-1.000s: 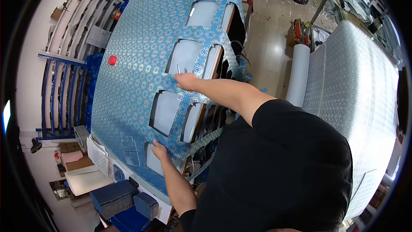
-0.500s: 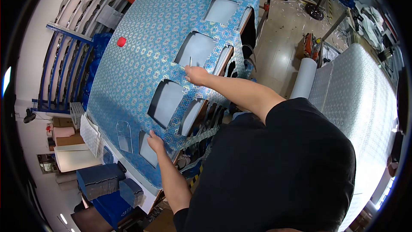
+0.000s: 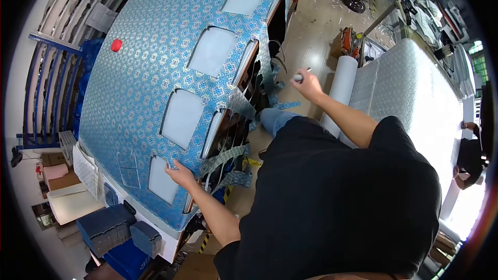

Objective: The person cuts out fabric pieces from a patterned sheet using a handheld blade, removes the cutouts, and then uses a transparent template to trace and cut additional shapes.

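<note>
My right hand is raised over the floor to the right of the worktable, its fingers closed on a slim grey cutter knife; the fist hides part of it. My left hand is at the nearest rectangular cut-out, thumb and fingertips apart. Blue patterned sheet covers the table, with several rectangular openings showing pale grey beneath. Cut strips of the sheet hang over the near edge.
A red round object and a clear rectangular template lie on the sheet. To the right are a pale roll and a silvery covered table. Blue racks stand at the left; another person is at far right.
My right hand has lifted off the sheet near a middle opening and swung right, over the floor, with the cutter knife. My left hand remains by the nearest cut-out. The view has shifted right.
</note>
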`<action>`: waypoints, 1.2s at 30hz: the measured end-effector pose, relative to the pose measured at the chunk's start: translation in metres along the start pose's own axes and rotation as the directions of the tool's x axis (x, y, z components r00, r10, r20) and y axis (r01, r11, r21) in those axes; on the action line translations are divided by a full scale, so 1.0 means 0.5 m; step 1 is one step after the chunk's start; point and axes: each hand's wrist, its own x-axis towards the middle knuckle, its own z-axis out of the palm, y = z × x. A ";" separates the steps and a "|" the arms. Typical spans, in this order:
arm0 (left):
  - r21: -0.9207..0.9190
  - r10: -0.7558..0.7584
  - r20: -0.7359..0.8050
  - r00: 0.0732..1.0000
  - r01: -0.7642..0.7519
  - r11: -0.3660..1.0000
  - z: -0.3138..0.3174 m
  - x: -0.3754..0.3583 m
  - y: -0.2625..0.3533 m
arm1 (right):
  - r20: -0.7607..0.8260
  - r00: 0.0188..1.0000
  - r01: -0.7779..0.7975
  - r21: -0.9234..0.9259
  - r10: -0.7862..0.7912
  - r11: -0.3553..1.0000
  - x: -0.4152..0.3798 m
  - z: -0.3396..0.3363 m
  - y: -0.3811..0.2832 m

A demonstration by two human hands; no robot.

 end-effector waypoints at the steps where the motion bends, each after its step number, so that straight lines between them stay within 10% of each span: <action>1: -0.018 -0.015 -0.002 1.000 0.015 1.000 -0.005 -0.008 0.012 | 0.016 0.997 -0.081 0.052 0.080 0.995 0.010 -0.042 0.036; 4: -0.030 -0.034 -0.069 0.997 0.032 0.999 0.012 -0.013 0.014 | 0.002 0.948 -0.317 0.059 0.317 0.947 0.054 -0.145 0.035; 9: 0.246 -0.031 -0.280 0.959 0.103 0.964 0.063 -0.061 0.190 | -0.212 0.969 -0.114 0.052 0.123 0.992 0.209 -0.178 0.080; 12: 0.180 0.373 -0.177 0.911 -0.343 0.922 0.182 -0.057 0.320 | -0.161 0.974 -0.146 0.092 0.159 0.985 0.347 -0.196 0.101; 17: -0.058 0.683 0.015 0.731 -0.681 0.730 0.452 -0.093 0.718 | -0.094 0.992 0.100 0.187 -0.083 0.977 0.606 -0.201 0.173; 24: -0.378 0.902 0.296 0.315 -0.828 0.414 0.724 -0.166 1.161 | 0.154 0.988 -0.018 0.305 -0.031 0.952 0.845 -0.310 0.158; 26: -0.351 0.923 0.335 0.187 -0.885 0.307 0.768 -0.173 1.216 | 0.148 0.986 0.029 0.310 -0.079 0.950 0.880 -0.309 0.139; 36: -0.278 0.877 0.430 0.214 -0.893 0.354 0.823 -0.181 1.232 | 0.251 0.960 0.059 0.241 -0.121 0.969 0.917 -0.293 0.050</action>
